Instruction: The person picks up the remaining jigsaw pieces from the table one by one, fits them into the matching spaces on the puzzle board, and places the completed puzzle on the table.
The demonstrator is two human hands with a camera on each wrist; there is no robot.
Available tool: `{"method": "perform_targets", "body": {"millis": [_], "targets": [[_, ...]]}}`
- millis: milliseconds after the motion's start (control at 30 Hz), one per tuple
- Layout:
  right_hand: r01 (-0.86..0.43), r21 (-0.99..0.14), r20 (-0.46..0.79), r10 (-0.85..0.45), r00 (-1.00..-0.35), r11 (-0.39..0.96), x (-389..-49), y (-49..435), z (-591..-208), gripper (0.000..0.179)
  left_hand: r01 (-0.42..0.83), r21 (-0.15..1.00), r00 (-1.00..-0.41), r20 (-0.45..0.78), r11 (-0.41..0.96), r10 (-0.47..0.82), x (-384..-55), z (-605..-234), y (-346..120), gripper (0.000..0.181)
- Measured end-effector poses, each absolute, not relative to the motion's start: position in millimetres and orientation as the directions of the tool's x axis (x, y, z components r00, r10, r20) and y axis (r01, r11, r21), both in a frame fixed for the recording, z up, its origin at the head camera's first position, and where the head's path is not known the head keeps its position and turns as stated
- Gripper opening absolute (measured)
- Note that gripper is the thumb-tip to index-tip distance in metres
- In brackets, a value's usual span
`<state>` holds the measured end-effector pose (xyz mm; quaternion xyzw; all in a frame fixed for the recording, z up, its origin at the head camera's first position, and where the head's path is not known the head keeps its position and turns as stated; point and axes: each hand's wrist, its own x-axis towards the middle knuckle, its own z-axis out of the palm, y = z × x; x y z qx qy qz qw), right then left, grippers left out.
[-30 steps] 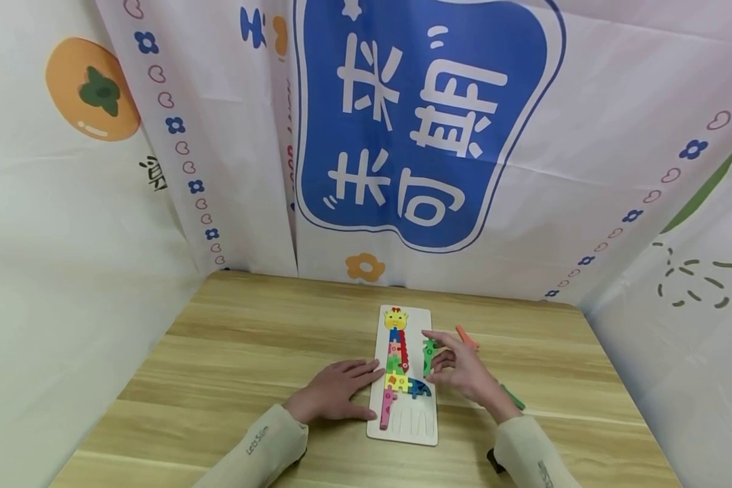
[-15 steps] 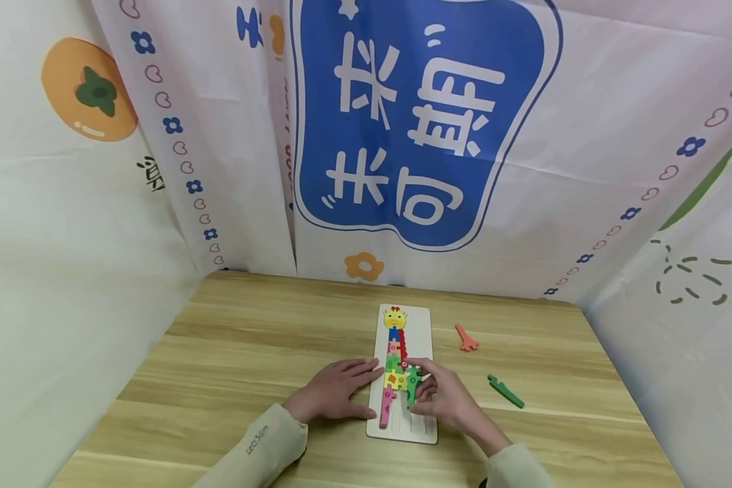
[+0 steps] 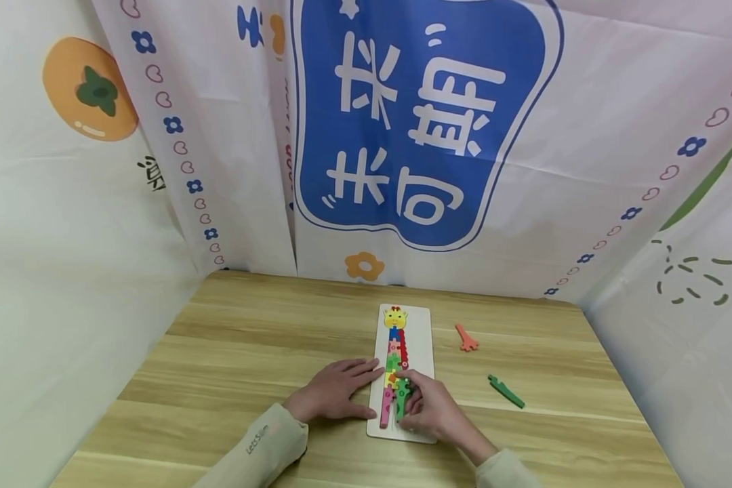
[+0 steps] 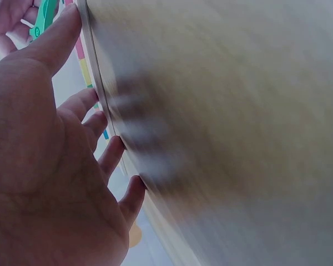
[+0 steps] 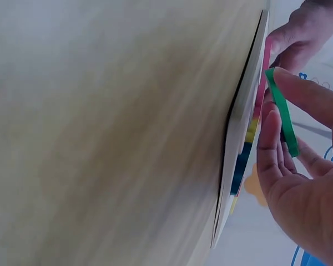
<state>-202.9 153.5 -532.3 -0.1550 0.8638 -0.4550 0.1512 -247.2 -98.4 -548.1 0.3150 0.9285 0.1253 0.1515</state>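
Note:
A white puzzle board (image 3: 419,332) lies on the table, bearing a giraffe of coloured pieces with a yellow head (image 3: 395,317). My left hand (image 3: 335,392) lies spread at the board's left edge; its fingertips touch that edge in the left wrist view. Over the lower part of the board, my right hand (image 3: 432,408) pinches a green puzzle piece (image 3: 400,401) between thumb and fingers. That green piece (image 5: 283,113) is tilted and raised off the board in the right wrist view. Just left of it sits a pink leg piece (image 3: 387,408). The right hand hides the dark blue piece (image 5: 242,169) from the head view.
An orange-red puzzle piece (image 3: 466,339) and a dark green puzzle piece (image 3: 505,392) lie loose on the wooden table (image 3: 268,325), right of the board. Printed cloth (image 3: 250,224) stands behind the table and at both sides.
My right hand has carried the green piece leftward and toward me, from the board's right edge to beside the pink leg piece. The left hand has stayed in place.

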Motion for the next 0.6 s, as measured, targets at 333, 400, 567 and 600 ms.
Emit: {"method": "perform_targets", "body": {"millis": [333, 400, 567, 600], "targets": [[-0.153, -0.787, -0.137, -0.41, -0.902, 0.598, -200.1, 147.1, -530.9, 0.084, 0.553, 0.332, -0.751, -0.197, 0.764, 0.63, -247.0, -546.0, -98.8, 0.085], [-0.161, -0.762, -0.139, -0.402, -0.905, 0.627, -199.9, 146.6, -530.4, 0.084, 0.551, 0.333, -0.751, -0.201, 0.765, 0.629, -247.0, -545.8, -98.7, 0.085], [-0.198, -0.7, -0.128, -0.393, -0.911, 0.686, -199.2, 146.2, -529.9, 0.083, 0.544, 0.332, -0.756, -0.204, 0.771, 0.621, -246.3, -545.0, -98.8, 0.086], [-0.206, -0.689, -0.127, -0.395, -0.91, 0.695, -199.0, 145.9, -529.6, 0.084, 0.543, 0.333, -0.757, -0.204, 0.771, 0.621, -246.3, -545.3, -98.7, 0.086]]}}
